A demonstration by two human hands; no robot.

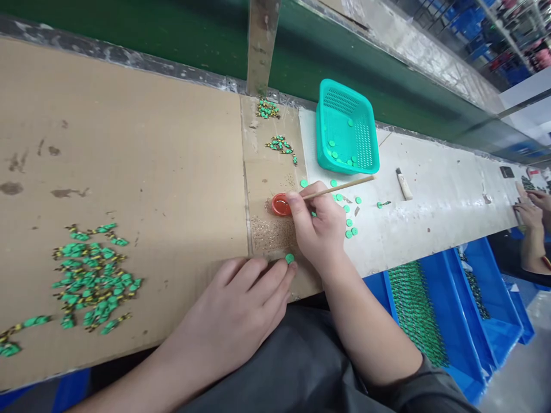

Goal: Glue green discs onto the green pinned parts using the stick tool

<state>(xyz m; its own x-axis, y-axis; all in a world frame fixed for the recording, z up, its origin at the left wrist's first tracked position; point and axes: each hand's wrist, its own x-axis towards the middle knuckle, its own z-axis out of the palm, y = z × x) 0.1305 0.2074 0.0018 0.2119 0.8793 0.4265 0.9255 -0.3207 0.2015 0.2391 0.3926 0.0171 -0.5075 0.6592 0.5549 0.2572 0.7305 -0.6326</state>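
Note:
My right hand is closed round a thin wooden stick, whose back end points up to the right. Its working end is hidden by my fingers, beside a small red cap holding a clear-looking liquid. Low on the cardboard, my left hand is curled, its fingertips gripping a small round green disc. More green discs lie scattered just right of my right hand. Fine brown grains cover the board between my hands.
A turquoise basket with several green discs stands at the back. Small green-and-yellow pieces are heaped at left, with smaller groups behind. A white tube lies at right. Blue bins stand below; another person's hands are far right.

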